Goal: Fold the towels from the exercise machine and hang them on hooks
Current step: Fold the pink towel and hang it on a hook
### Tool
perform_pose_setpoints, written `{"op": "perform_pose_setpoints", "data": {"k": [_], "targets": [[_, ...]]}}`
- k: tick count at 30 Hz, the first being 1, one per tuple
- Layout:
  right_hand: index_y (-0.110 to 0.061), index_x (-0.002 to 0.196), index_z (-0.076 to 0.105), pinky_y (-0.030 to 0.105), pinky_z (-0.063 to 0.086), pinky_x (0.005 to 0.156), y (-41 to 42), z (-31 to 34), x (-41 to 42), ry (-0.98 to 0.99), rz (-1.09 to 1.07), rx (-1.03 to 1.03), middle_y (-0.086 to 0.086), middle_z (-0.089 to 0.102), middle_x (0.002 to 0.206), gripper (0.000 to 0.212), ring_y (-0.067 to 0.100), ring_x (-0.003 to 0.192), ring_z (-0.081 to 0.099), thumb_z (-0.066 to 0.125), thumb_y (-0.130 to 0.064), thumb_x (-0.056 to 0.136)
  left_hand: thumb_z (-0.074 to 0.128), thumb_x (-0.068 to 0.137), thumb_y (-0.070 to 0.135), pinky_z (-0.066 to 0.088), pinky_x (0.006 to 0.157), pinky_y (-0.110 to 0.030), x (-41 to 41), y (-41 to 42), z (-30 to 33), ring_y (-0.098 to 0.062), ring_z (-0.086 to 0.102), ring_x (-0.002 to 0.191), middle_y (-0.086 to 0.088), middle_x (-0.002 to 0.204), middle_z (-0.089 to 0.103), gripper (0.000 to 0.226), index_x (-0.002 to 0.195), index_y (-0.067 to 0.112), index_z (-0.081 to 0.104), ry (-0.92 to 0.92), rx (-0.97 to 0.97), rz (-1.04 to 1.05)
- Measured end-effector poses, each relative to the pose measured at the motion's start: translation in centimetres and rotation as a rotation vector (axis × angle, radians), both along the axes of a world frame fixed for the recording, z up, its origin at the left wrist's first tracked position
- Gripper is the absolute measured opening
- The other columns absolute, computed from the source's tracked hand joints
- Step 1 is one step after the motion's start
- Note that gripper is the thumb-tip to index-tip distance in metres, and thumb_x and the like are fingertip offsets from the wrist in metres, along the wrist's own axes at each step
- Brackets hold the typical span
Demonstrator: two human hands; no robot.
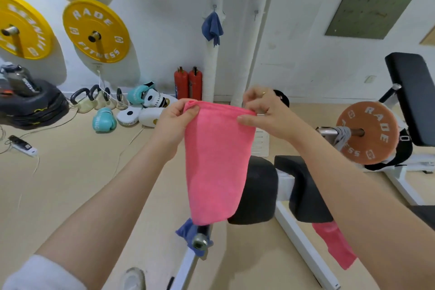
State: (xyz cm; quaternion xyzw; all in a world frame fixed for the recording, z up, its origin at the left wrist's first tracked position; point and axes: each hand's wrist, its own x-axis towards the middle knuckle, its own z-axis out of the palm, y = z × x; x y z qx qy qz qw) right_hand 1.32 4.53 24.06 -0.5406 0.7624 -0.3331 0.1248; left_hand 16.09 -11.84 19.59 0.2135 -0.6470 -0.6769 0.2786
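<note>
Pink towel, folded, hanging at centre frame; I hold it by its top edge with both hands, its lower end free above the machine's black roller pads
Left hand: at 9 o'clock of the towel's top edge, fingers curled round the left corner
Right hand: at 3 o'clock of the top edge, thumb and fingertips pinching the right corner
Second pink towel: at 5 o'clock, draped off the white machine frame
Blue towel: at 6 o'clock, over a bar end just below the held towel
Grey towel: at 3 o'clock, hung on the bar beside the orange plate
Blue towel on hook: at 12 o'clock, on the white wall
Second hook: just right of it, bare
</note>
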Motion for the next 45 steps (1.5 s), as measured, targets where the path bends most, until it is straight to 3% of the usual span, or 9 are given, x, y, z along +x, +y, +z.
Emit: {"op": "perform_pose_setpoints", "data": {"k": [3, 9, 12, 17, 23, 29, 32, 41, 45], "targets": [[-0.012, 0.072, 0.064, 0.024, 0.035, 0.1, -4.7, -0.3, 0.6, -0.296, -0.034, 0.006, -0.014, 0.046, 0.123, 0.013, 0.006, 0.117, 0.044, 0.065, -0.016, 0.084, 0.051, 0.093, 0.012, 0.038, 0.063, -0.024, 1.1, -6.2, 0.4, -0.008, 0.051, 0.071, 0.007, 0.076, 0.059, 0.02, 0.084, 0.025, 0.064, -0.012, -0.004, -0.063], [0.003, 0.096, 0.06, 0.035, 0.05, 0.083, -15.1, -0.7, 2.5, -0.552, -0.047, -0.081, 0.023, 0.062, 0.092, 0.031, 0.015, 0.087, 0.06, 0.066, -0.019, 0.076, 0.05, 0.082, 0.021, 0.043, 0.06, -0.018, 4.3, -17.1, 1.1, -0.005, 0.052, 0.064, 0.009, 0.07, 0.058, 0.007, 0.084, 0.018, 0.055, -0.025, 0.011, -0.426], [-0.013, 0.083, 0.053, 0.019, 0.044, 0.062, -19.5, -1.1, 3.4, -0.583, -0.024, -0.114, -0.002, 0.055, 0.069, 0.015, 0.005, 0.065, 0.054, 0.065, -0.006, 0.078, 0.049, 0.08, 0.022, 0.044, 0.062, -0.02, 5.4, -21.6, 1.2, -0.007, 0.054, 0.067, 0.008, 0.074, 0.06, 0.008, 0.086, 0.017, 0.05, -0.063, 0.114, -0.521], [-0.026, 0.122, 0.049, 0.014, 0.047, 0.053, -24.6, -2.1, 3.8, -0.82, -0.185, -0.328, -0.007, 0.068, 0.07, 0.051, 0.002, 0.056, 0.059, 0.053, 0.01, 0.086, 0.05, 0.081, 0.026, 0.049, 0.067, -0.024, 4.9, -26.2, 0.2, -0.01, 0.057, 0.069, 0.0, 0.083, 0.056, 0.036, 0.114, 0.012, 0.048, -0.1, 0.19, -0.493], [-0.01, 0.094, 0.064, 0.021, 0.053, 0.062, -30.4, -4.5, 2.2, -1.045, -0.471, -0.503, -0.002, 0.072, 0.074, 0.01, 0.005, 0.064, 0.066, 0.055, -0.007, 0.09, 0.035, 0.098, 0.015, 0.051, 0.058, -0.018, 0.7, -28.7, -0.1, -0.007, 0.06, 0.067, 0.005, 0.079, 0.067, 0.025, 0.105, 0.017, 0.059, -0.018, 0.382, -0.368], [-0.022, 0.103, 0.064, 0.029, 0.053, 0.081, -34.2, -8.9, -3.2, -1.392, -0.295, -0.273, -0.002, 0.07, 0.104, 0.047, 0.01, 0.093, 0.067, 0.066, -0.056, 0.07, 0.037, 0.099, 0.02, 0.056, 0.058, -0.019, -6.6, -33.4, -1.1, -0.007, 0.068, 0.063, 0.002, 0.073, 0.072, 0.024, 0.105, 0.012, 0.059, 0.024, 0.679, -0.26], [-0.012, 0.1, 0.062, 0.025, 0.058, 0.073, -36.6, -10.6, -8.0, -1.386, -0.126, -0.159, -0.001, 0.074, 0.088, 0.078, 0.011, 0.081, 0.07, 0.094, -0.031, 0.031, 0.038, 0.099, 0.025, 0.057, 0.06, -0.023, -11.9, -37.1, -1.4, -0.012, 0.069, 0.068, -0.003, 0.078, 0.072, 0.027, 0.108, 0.009, 0.059, 0.014, 0.777, -0.236], [-0.013, 0.097, 0.063, 0.025, 0.057, 0.071, -45.4, -6.1, -26.1, -1.262, -0.147, -0.002, -0.001, 0.074, 0.081, 0.032, 0.013, 0.074, 0.07, 0.058, -0.008, 0.066, 0.032, 0.1, 0.015, 0.057, 0.058, -0.023, -27.8, -50.8, -0.6, -0.011, 0.07, 0.062, -0.002, 0.07, 0.073, 0.026, 0.099, 0.006, 0.057, 0.085, 0.817, -0.066], [-0.01, 0.091, 0.064, 0.031, 0.052, 0.073, -49.1, -4.5, -31.7, -1.218, -0.224, 0.062, 0.003, 0.073, 0.073, 0.026, 0.017, 0.068, 0.069, 0.062, -0.007, 0.065, 0.033, 0.095, -0.001, 0.05, 0.064, -0.026, -32.5, -54.0, -4.3, -0.014, 0.059, 0.065, -0.001, 0.065, 0.064, 0.021, 0.104, 0.006, 0.051, -0.499, 0.438, -0.101]]}}
